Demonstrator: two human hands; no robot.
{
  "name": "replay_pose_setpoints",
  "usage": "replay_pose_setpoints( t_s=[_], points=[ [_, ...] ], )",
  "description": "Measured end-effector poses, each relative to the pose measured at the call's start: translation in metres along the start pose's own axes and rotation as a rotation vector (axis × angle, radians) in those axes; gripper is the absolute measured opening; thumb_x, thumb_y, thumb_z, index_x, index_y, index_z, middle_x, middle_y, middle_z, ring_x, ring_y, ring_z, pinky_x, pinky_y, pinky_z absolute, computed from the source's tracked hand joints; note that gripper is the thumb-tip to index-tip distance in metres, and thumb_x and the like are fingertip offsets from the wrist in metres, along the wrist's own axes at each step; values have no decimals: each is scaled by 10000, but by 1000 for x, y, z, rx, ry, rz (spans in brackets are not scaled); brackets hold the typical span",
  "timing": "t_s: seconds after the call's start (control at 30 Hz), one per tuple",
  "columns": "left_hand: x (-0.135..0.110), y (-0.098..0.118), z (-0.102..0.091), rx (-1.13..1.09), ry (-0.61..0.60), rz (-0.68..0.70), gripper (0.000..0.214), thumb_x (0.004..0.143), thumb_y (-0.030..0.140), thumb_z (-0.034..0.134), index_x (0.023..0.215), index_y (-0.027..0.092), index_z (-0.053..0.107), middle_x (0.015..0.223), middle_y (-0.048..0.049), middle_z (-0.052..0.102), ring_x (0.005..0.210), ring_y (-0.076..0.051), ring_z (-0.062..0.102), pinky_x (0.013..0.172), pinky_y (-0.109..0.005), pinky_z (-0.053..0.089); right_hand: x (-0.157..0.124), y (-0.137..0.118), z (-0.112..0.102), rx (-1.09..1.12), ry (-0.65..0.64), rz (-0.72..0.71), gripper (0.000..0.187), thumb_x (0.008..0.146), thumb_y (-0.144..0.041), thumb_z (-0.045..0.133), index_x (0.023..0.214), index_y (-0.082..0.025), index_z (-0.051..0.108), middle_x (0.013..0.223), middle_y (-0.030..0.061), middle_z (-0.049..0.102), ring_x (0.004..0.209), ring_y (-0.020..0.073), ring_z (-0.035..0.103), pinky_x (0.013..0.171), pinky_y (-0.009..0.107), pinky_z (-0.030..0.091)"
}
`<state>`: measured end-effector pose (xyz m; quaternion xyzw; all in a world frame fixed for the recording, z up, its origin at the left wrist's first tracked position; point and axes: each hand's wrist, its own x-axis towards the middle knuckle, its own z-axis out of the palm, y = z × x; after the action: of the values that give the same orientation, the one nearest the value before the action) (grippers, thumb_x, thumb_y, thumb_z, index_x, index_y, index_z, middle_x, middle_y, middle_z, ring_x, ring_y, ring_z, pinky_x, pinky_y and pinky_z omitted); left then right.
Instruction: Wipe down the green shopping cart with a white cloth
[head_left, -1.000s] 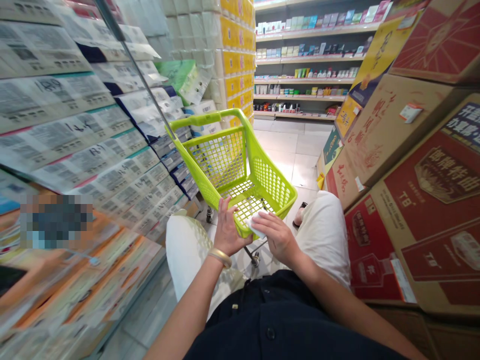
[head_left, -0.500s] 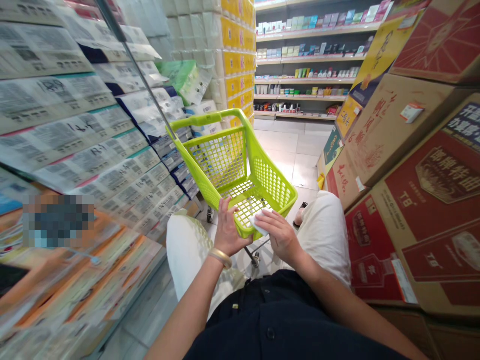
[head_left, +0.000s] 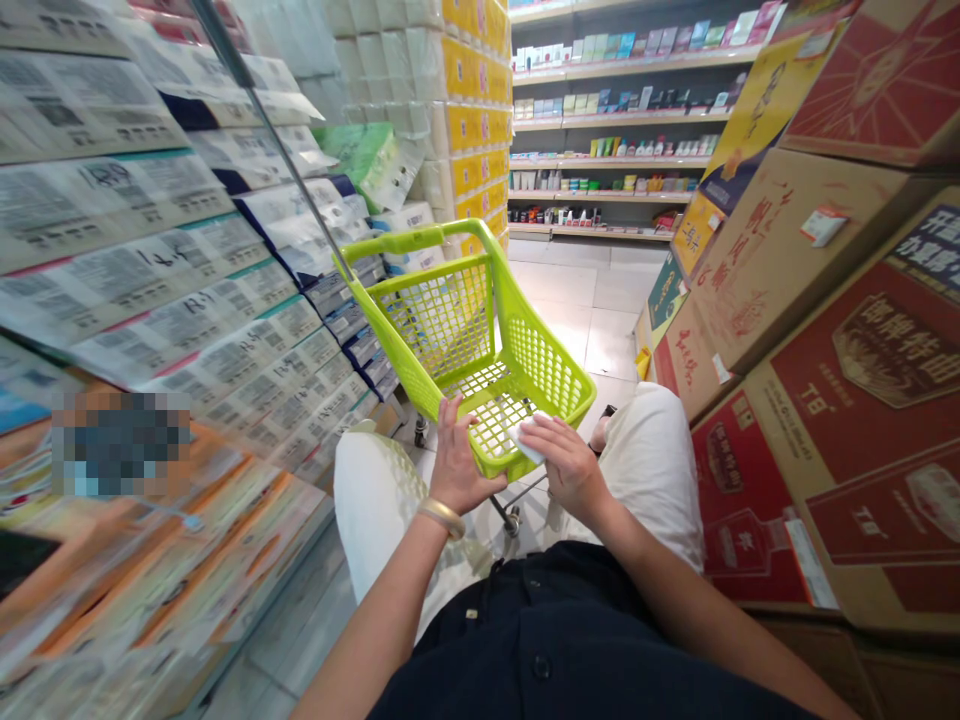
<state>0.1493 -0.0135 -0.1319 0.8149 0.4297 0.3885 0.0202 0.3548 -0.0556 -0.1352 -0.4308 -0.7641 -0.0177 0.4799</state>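
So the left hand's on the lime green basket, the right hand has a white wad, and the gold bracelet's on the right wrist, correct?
Not quite: the head view shows the gold bracelet on the left wrist. The left hand is on the lime green basket, and the right hand has the white wad.

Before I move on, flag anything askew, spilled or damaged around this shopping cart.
The green pack looks askew, slanting on the left beside a neat tower of yellow and white packs. I see no damage on the lime-green shopping cart and no spill on the visible floor tiles.
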Motion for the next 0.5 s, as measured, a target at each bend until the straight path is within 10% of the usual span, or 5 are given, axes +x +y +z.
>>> replay_pose_setpoints(
  t_s=[0.5],
  points=[
    [2,5,1,-49,-17,-20,853,495,249,810,1209,184,348,1535,-234,242,1503,-450,99,1198,-635,226,-3,15,-8,-24,43,35,425,942,-78,418,1205,-266,694,1219,49,728,1249,210,621,1101,466,480]
  ],
)
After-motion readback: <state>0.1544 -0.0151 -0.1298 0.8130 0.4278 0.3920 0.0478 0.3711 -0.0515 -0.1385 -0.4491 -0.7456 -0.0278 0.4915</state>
